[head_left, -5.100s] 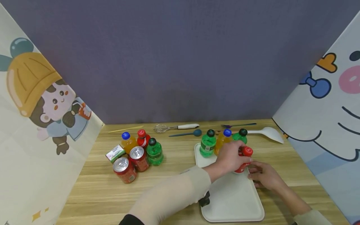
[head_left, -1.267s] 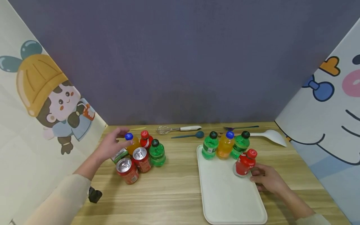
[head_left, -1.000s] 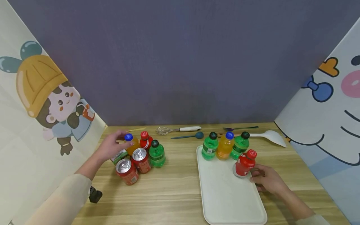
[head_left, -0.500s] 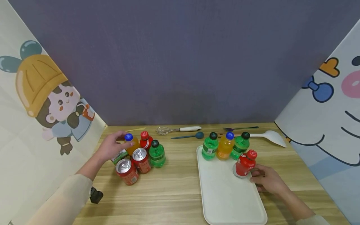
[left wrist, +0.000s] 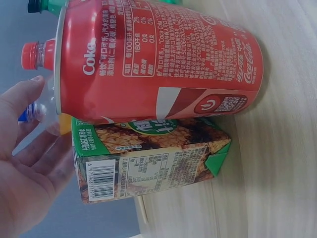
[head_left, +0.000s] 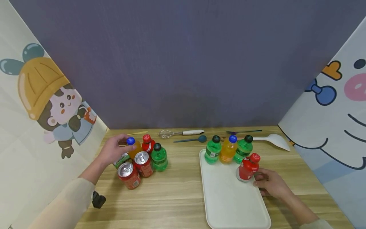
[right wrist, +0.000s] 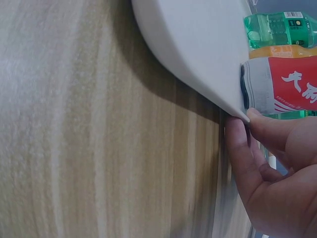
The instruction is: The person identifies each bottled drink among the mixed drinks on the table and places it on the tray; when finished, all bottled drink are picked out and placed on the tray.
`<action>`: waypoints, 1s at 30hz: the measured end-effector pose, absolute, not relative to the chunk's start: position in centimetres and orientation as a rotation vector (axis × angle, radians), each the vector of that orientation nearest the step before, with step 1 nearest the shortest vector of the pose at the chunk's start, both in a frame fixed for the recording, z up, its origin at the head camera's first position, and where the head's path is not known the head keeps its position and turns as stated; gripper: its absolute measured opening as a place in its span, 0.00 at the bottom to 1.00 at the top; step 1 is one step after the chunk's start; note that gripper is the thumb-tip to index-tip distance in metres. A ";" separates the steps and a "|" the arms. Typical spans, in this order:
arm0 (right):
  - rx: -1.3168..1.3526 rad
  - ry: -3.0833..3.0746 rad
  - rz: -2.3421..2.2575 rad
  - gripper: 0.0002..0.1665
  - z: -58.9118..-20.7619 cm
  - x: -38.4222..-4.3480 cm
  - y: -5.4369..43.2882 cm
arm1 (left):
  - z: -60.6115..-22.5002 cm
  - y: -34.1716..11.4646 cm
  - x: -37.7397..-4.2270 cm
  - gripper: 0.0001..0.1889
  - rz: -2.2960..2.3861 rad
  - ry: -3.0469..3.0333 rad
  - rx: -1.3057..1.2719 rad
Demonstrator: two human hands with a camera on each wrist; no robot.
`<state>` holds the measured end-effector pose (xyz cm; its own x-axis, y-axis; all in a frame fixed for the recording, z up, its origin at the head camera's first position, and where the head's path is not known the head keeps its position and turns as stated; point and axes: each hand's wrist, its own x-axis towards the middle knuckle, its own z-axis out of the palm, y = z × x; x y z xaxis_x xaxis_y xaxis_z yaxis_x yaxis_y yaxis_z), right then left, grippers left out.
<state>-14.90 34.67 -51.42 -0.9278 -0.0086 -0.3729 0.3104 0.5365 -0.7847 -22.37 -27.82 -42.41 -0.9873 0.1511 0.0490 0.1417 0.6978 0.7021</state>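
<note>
My left hand (head_left: pixel 115 149) curls round the neck of an orange drink bottle (head_left: pixel 135 150) with a blue cap. In the left wrist view, the thumb lies on one side of the neck and the fingers on the other. A juice carton (left wrist: pixel 153 158) stands under that hand, beside a red cola can (left wrist: pixel 163 59). At the right edge of the white tray (head_left: pixel 234 203), my right hand (right wrist: pixel 277 168) pinches the rim, thumb uppermost. Close to the thumb, a red-labelled cola bottle (head_left: pixel 248 167) stands on the tray. Two green bottles (head_left: pixel 213 151) flank another orange bottle (head_left: pixel 228 150) at its far end.
Beside the left hand cluster a second cola can (head_left: pixel 144 163), a red-capped bottle (head_left: pixel 147 143) and a green bottle (head_left: pixel 159 157). Along the back lie a whisk (head_left: pixel 181 133), a blue spoon (head_left: pixel 193 139), a fork (head_left: pixel 243 131) and a large white spoon (head_left: pixel 274 140).
My left hand has let go of the red-labelled bottle on the tray and moved left to the orange bottle. Over the last second both hands stay nearly still, the right at the tray rim throughout.
</note>
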 end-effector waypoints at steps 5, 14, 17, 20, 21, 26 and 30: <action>0.249 2.442 -1.353 0.41 -51.4 -14.9 34.6 | -42.3 -27.9 -22.3 0.19 1.184 2.883 0.240; 0.230 2.446 -1.346 0.41 -51.7 -15.0 34.8 | -41.9 -28.0 -22.1 0.22 1.217 2.879 0.206; 0.223 2.449 -1.355 0.41 -51.8 -15.0 34.8 | -41.7 -28.0 -22.2 0.23 1.227 2.892 0.196; 0.225 2.447 -1.361 0.41 -51.8 -15.0 34.8 | -41.6 -28.1 -22.2 0.24 1.245 2.896 0.200; 0.225 2.449 -1.358 0.41 -51.7 -15.0 34.8 | -41.5 -28.1 -22.2 0.24 1.258 2.893 0.197; 0.221 2.464 -1.333 0.42 -51.6 -14.9 34.8 | -40.7 -28.2 -22.0 0.25 1.374 2.863 0.204; 0.214 2.479 -1.323 0.42 -51.7 -14.8 34.9 | -39.7 -28.0 -21.7 0.25 1.447 2.875 0.210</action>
